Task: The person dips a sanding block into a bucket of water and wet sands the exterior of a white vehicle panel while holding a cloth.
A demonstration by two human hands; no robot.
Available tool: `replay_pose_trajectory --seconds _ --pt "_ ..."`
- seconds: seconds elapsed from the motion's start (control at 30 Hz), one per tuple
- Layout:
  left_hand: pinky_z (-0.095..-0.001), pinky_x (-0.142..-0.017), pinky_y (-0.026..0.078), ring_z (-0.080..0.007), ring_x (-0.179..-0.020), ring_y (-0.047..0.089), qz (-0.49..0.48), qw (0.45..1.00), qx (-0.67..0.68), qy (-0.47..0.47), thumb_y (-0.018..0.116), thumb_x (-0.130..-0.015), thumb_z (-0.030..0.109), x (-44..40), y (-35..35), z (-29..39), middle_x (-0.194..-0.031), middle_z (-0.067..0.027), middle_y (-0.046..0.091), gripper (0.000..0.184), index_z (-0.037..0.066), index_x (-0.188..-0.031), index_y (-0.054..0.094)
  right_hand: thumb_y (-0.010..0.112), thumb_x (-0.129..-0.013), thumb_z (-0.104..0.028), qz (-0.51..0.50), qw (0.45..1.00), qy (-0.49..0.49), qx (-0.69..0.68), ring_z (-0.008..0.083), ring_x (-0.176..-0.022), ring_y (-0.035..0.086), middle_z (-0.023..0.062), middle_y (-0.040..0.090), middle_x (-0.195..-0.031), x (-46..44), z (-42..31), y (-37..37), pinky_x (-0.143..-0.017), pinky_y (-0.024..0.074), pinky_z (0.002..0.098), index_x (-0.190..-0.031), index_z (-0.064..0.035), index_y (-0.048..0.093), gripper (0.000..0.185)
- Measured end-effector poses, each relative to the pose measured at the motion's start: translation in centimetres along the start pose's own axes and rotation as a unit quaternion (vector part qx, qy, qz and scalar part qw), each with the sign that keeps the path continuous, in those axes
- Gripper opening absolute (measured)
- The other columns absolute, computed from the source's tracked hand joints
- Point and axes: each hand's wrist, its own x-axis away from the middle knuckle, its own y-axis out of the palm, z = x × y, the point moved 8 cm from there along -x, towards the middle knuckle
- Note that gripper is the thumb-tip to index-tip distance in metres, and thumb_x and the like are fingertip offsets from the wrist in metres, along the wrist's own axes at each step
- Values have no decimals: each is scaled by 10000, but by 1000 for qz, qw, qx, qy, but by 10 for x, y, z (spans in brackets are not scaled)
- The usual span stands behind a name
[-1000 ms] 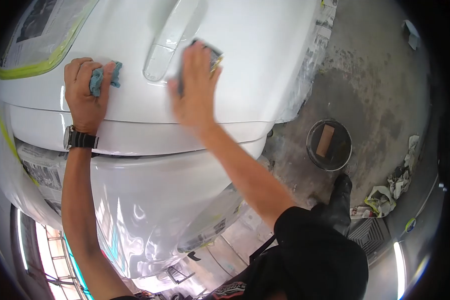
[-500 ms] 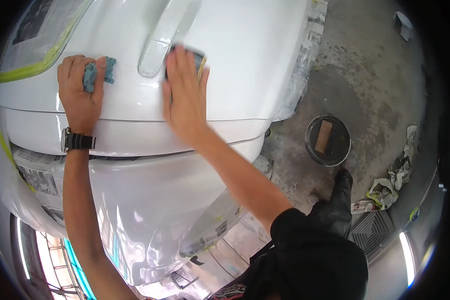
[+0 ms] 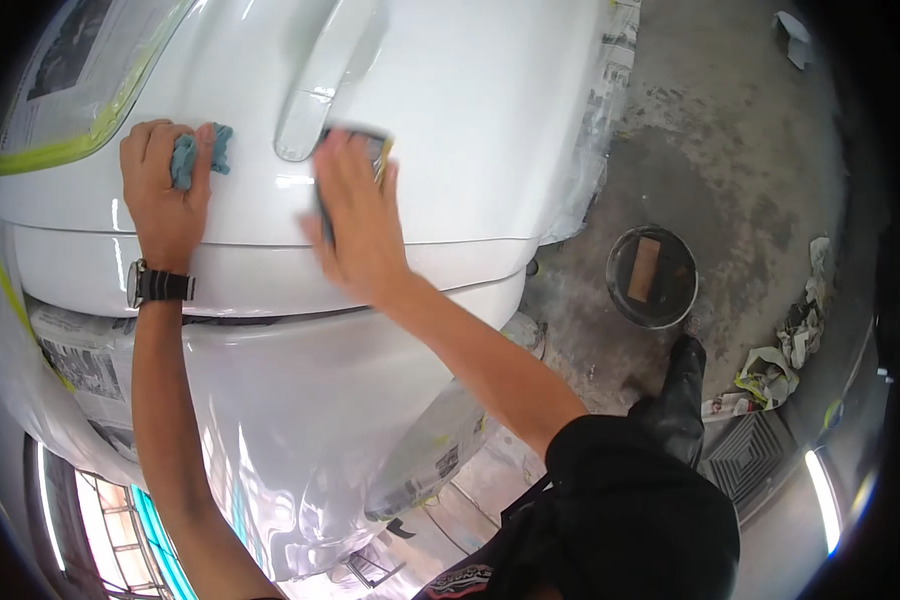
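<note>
My left hand (image 3: 165, 205), wearing a wristwatch, rests on the white car body panel (image 3: 460, 130) and grips a crumpled blue-green cloth (image 3: 217, 150) between thumb and fingers. My right hand (image 3: 360, 220) lies over a dark sanding block (image 3: 378, 146) with a yellowish edge, holding it against the panel. The fingers cover most of the block and are slightly blurred. Just beyond and left of it, a long raised white handle-like piece (image 3: 305, 125) runs up the panel. Beneath both hands, a seam crosses the bodywork above a glossy lower section (image 3: 300, 390).
Newspaper (image 3: 70, 50) edged with green tape (image 3: 60, 155) masks the upper left. More masking paper (image 3: 615, 70) lines the panel's right side. On the concrete floor stands a round black tub (image 3: 692, 290) with a brown block (image 3: 645, 268) in it. Crumpled paper (image 3: 767, 375) lies farther right.
My right hand has slid the sanding block toward me and slightly left along the panel. My left hand keeps its hold on the cloth in the same place.
</note>
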Motion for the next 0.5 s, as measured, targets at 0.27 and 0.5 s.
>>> replay_pose_trajectory --seconds 0.27,0.5 --pt "-397 -851 496 -316 -950 623 -29 999 -16 -16 725 -931 95 7 3 -8 -978 -150 646 138 -15 -962 647 544 -999 -319 119 992 -8 40 376 -1507 283 149 320 -1634 -85 88 -46 -1142 179 704 -1545 -41 350 643" --pt "-391 -878 495 -311 -983 628 -26 999 -29 3 709 -947 98 4 4 -7 -1008 -148 660 129 -10 -987 650 481 -1023 -397 -75 994 -33 77 363 -1534 229 149 197 -1685 40 90 -12 -1167 119 711 -1609 -74 242 710"
